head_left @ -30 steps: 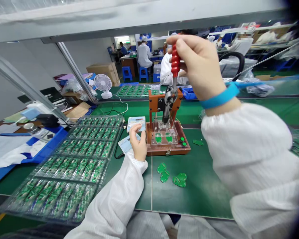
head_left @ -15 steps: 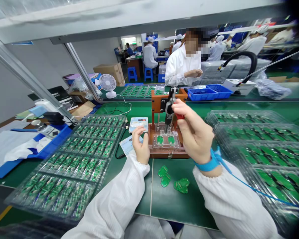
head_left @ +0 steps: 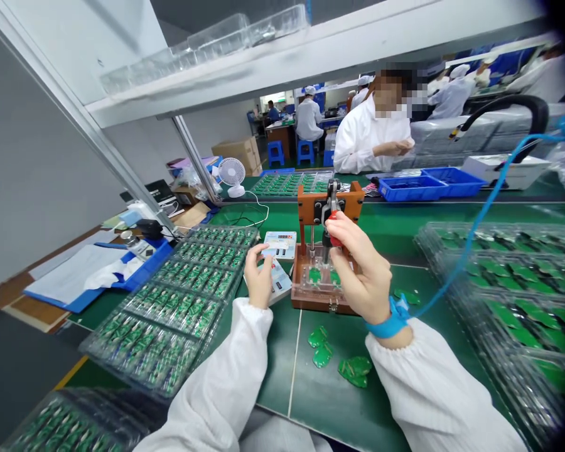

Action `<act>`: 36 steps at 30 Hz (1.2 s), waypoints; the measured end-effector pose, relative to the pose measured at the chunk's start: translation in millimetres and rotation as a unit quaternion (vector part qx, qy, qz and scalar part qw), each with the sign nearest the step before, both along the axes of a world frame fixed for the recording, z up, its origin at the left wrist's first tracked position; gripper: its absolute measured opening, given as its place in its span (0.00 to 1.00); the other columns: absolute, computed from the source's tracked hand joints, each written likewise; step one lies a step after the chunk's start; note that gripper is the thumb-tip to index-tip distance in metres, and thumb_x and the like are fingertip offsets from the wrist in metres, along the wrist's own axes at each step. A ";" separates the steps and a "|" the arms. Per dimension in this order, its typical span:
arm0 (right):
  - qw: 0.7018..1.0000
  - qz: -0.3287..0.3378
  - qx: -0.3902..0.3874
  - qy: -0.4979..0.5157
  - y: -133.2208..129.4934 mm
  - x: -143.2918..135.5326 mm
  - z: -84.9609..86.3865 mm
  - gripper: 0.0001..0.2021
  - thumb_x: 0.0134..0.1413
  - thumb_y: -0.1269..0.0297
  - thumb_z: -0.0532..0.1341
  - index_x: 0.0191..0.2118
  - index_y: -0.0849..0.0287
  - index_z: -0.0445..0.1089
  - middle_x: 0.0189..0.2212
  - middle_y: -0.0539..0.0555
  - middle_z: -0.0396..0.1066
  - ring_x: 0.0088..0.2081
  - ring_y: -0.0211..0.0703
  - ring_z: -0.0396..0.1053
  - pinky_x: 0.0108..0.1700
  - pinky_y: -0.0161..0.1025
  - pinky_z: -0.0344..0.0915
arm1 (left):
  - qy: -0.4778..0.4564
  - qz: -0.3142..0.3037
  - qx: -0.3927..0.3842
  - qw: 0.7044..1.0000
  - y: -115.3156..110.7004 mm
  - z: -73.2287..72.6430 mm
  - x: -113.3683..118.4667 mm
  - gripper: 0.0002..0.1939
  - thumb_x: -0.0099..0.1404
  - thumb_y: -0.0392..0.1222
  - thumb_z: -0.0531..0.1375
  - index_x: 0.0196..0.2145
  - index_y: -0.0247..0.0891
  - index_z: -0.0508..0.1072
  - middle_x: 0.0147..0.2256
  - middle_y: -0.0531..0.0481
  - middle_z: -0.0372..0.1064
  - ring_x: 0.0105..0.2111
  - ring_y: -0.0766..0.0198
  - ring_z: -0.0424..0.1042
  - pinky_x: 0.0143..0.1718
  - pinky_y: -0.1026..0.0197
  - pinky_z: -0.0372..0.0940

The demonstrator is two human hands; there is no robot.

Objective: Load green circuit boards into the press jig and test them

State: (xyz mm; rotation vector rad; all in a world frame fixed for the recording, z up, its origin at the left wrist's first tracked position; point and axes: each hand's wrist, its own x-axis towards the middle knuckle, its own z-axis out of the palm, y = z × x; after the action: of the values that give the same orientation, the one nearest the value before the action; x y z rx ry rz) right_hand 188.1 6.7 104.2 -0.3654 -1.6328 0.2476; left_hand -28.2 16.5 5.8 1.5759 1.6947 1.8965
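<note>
My right hand point(head_left: 363, 270), with a blue wrist strap point(head_left: 390, 319), is closed round the red handle point(head_left: 333, 228) of a toggle clamp point(head_left: 332, 193). That clamp is mounted on an orange-brown press fixture point(head_left: 306, 210) with a wooden base point(head_left: 311, 300). Small green circuit boards point(head_left: 314, 276) lie under the fixture's clear plate, partly hidden by my right hand. My left hand point(head_left: 258, 276) hovers left of the fixture, thumb and fingers apart, nothing visible in it. Beside it are two white-and-blue boxes point(head_left: 281, 243), one with a red digital display.
Loose green boards point(head_left: 355, 370) lie before the fixture. Clear trays of boards stand left point(head_left: 169, 301) and right point(head_left: 513, 314). Blue bins point(head_left: 412, 187), a small fan point(head_left: 232, 172) and a co-worker point(head_left: 371, 135) are beyond. The blue strap cord point(head_left: 475, 232) crosses the right side.
The view has swung left, so the scene sits further right. My left hand has drawn away from the fixture toward the boxes. My right hand keeps hold of the red handle.
</note>
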 end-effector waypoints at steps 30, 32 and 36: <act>1.000 0.017 -0.002 0.011 1.6 -0.7 -2.8 0.28 0.67 0.80 0.56 0.66 0.46 0.65 0.63 0.50 0.67 0.67 0.49 0.61 0.69 0.53 0.62 | 0.558 -0.248 -0.493 0.620 61.8 49.6 -48.0 0.68 0.48 0.74 0.67 0.74 0.40 0.42 0.74 0.40 0.20 0.72 0.34 0.23 0.70 0.35 0.35; 1.000 0.019 -0.004 0.007 1.6 -0.3 -2.6 0.28 0.67 0.80 0.56 0.67 0.47 0.64 0.62 0.51 0.67 0.67 0.50 0.60 0.69 0.54 0.61 | 0.557 -0.245 -0.482 0.630 63.3 51.0 -54.9 0.69 0.48 0.75 0.66 0.74 0.39 0.41 0.74 0.40 0.20 0.72 0.33 0.23 0.71 0.36 0.35; 1.000 0.019 0.000 0.004 1.6 -0.8 -2.3 0.28 0.67 0.79 0.55 0.67 0.47 0.64 0.63 0.51 0.66 0.67 0.51 0.60 0.69 0.55 0.61 | 0.567 -0.238 -0.491 0.617 65.8 50.4 -69.4 0.71 0.45 0.77 0.66 0.74 0.40 0.42 0.74 0.40 0.22 0.72 0.31 0.23 0.71 0.35 0.35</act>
State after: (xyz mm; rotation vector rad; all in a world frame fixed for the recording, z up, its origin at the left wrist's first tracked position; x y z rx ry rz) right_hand 187.4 8.3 101.9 -0.3331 -1.6324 0.2778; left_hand -97.5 82.3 56.2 2.2608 1.6694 -0.5898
